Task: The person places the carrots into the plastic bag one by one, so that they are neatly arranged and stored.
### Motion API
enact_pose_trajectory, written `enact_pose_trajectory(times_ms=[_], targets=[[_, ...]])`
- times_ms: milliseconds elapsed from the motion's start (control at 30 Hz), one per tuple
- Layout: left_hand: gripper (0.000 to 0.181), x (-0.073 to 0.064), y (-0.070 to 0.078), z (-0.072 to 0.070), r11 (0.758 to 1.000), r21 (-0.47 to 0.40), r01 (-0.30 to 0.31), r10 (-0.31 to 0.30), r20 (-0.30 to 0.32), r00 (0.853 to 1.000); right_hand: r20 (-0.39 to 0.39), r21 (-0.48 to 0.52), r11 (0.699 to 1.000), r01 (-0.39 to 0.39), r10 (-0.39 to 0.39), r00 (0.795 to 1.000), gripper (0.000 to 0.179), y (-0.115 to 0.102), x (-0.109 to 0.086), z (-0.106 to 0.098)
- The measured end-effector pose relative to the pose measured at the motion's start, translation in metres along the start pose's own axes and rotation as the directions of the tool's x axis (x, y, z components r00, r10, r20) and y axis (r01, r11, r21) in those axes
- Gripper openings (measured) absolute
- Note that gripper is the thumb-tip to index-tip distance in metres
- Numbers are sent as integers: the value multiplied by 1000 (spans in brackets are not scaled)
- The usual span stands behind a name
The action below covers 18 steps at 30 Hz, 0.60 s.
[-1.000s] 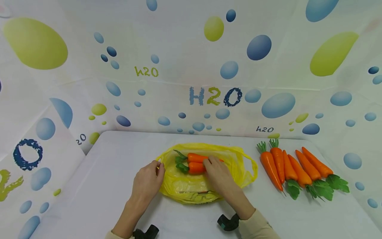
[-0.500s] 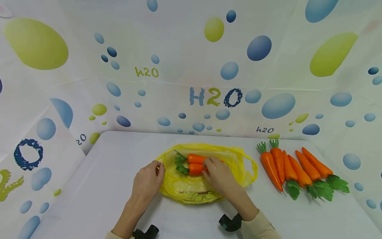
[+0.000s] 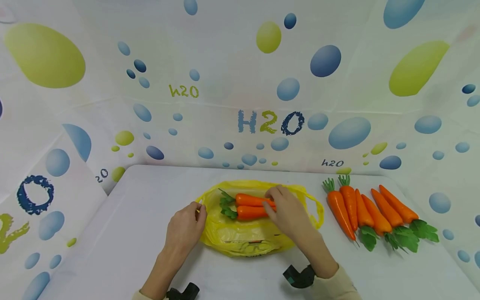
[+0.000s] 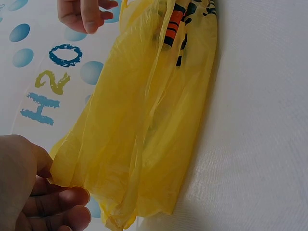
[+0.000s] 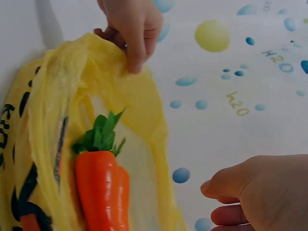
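A yellow plastic bag (image 3: 225, 235) lies with its mouth spread wide at the middle of the table. Two orange carrots (image 3: 251, 213) with green leaves lie side by side inside it, leaves to the left. My left hand (image 3: 186, 225) pinches the bag's left edge between thumb and fingers, as the left wrist view also shows at the bag's rim (image 4: 65, 180). Over the right part of the bag hovers my right hand (image 3: 290, 212), overlapping the carrots' tips in the head view. In the right wrist view its fingers (image 5: 228, 216) are loosely bent and hold nothing, apart from the carrots.
Several more carrots (image 3: 376, 214) lie in a row right of the bag, some leaves toward the back, others toward the front. A bag handle loop (image 3: 319, 212) sticks out toward them. Behind the white table (image 3: 123, 233) hangs a patterned backdrop (image 3: 232, 62).
My right hand has let go of the lower carrot and moved right and slightly up, uncovering more of both carrots. My left hand stays at the bag's edge.
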<state>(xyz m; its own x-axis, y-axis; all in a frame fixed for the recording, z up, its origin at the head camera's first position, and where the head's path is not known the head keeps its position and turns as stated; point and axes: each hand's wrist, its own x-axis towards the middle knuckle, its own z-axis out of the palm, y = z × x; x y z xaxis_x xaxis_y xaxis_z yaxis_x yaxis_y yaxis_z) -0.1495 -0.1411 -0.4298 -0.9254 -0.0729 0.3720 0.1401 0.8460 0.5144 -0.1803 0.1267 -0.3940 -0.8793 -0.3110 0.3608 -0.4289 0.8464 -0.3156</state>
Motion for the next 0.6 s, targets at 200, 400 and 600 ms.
enact_pose_trajectory(times_ms=[200, 400, 600], targets=[[20, 0, 0, 0, 1000, -3, -2, 2, 1, 1000, -81, -2, 1000, 5, -5, 997, 19, 6, 0, -13], [20, 0, -1, 1, 1000, 0, -2, 2, 0, 1000, -158, -4, 1000, -16, 16, 987, 22, 16, 2, -23], [20, 0, -1, 0, 1000, -3, 1, -1, -2, 1000, -193, 7, 997, -82, 82, 978, 24, 26, 1, -32]])
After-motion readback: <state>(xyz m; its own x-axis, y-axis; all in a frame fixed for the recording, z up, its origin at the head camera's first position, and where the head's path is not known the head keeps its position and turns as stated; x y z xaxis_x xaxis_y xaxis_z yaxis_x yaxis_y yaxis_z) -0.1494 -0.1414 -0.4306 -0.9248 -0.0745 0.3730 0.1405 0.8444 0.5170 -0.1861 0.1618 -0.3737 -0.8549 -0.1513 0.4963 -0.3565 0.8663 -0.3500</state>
